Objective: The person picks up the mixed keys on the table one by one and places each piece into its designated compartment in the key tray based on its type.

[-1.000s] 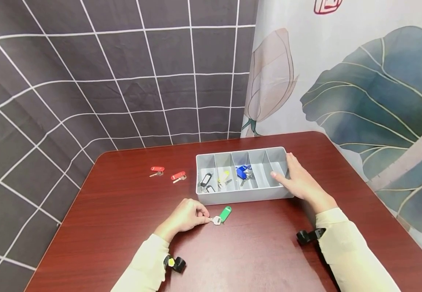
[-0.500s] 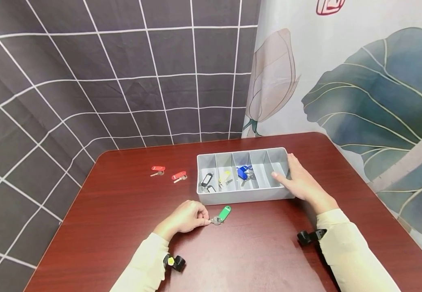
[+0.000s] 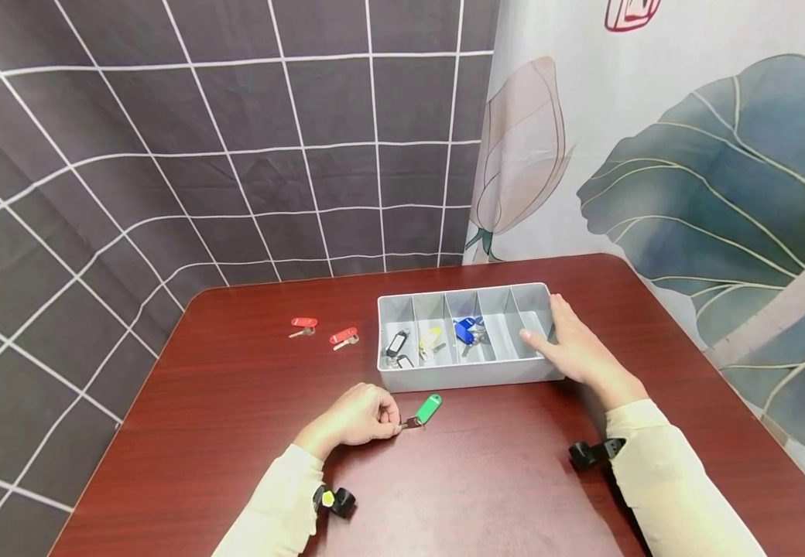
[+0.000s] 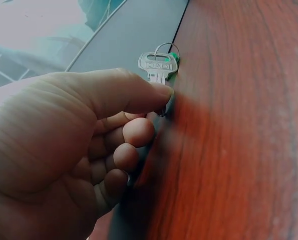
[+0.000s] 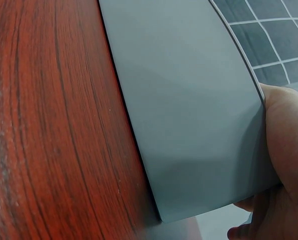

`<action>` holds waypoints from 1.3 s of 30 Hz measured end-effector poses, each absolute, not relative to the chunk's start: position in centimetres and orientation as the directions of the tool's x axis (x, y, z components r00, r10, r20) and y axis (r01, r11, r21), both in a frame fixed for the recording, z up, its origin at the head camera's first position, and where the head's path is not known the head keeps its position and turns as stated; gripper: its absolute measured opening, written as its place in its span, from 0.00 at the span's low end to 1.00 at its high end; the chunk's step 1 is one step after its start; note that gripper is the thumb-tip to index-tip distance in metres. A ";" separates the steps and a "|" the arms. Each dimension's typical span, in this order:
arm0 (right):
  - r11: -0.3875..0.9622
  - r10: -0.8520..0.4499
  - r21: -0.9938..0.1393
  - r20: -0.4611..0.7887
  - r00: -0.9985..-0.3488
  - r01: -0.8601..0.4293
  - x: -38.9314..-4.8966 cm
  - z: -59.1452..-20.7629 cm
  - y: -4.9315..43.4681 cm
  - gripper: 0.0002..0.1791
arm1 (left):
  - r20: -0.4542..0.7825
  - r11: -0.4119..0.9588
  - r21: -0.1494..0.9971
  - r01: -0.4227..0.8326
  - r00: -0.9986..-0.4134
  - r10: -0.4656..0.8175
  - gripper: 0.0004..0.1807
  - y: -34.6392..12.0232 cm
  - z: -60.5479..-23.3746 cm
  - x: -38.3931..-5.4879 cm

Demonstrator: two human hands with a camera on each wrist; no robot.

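My left hand (image 3: 362, 415) pinches the blade of a metal key (image 4: 158, 65) between thumb and forefinger, just in front of the divided tray. A split ring joins the key to a green key tag (image 3: 428, 408). The other fingers of that hand curl in toward the palm. At the tray's right end, my right hand (image 3: 581, 354) grips the wall of the grey tray (image 3: 472, 376), thumb over the rim inside and fingers outside. Black-rimmed tags (image 3: 397, 343), yellow-tagged keys (image 3: 431, 340) and blue-tagged keys (image 3: 466, 331) lie in the three left compartments.
Two keys with red tags lie to the left of the tray, one farther red tag (image 3: 304, 322) and one nearer red tag (image 3: 343, 336). The dark red table (image 3: 235, 402) ends at the back before a grey checked curtain (image 3: 235, 178).
The key turns slightly in my left fingers and its head looks darker than before. My right hand keeps its hold on the tray, and the view shifts a little.
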State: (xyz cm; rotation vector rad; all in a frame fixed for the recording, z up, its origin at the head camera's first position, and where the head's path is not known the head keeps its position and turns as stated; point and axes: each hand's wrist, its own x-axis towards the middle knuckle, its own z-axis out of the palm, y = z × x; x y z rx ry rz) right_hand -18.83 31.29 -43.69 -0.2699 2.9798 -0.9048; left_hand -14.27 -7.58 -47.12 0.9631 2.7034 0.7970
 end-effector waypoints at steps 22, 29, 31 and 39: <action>0.819 -0.164 -0.554 0.019 -0.986 -0.147 -18.8 -43.8 31.4 0.58 | 0.024 0.579 0.657 0.483 -0.782 0.623 0.09 -7.3 -47.0 -14.1; 0.820 -0.164 -0.552 0.024 -0.986 -0.149 -18.8 -43.8 31.4 0.58 | 0.008 0.577 0.670 0.467 -0.782 0.624 0.03 -7.2 -47.1 -14.1; 0.820 -0.162 -0.553 0.023 -0.986 -0.148 -18.8 -43.8 31.4 0.58 | 0.009 0.580 0.662 0.476 -0.778 0.628 0.04 -7.2 -47.1 -14.2; 0.821 -0.160 -0.550 0.033 -0.987 -0.152 -18.8 -43.9 31.4 0.58 | 0.048 0.608 0.602 0.517 -0.784 0.619 0.02 -7.3 -47.1 -14.1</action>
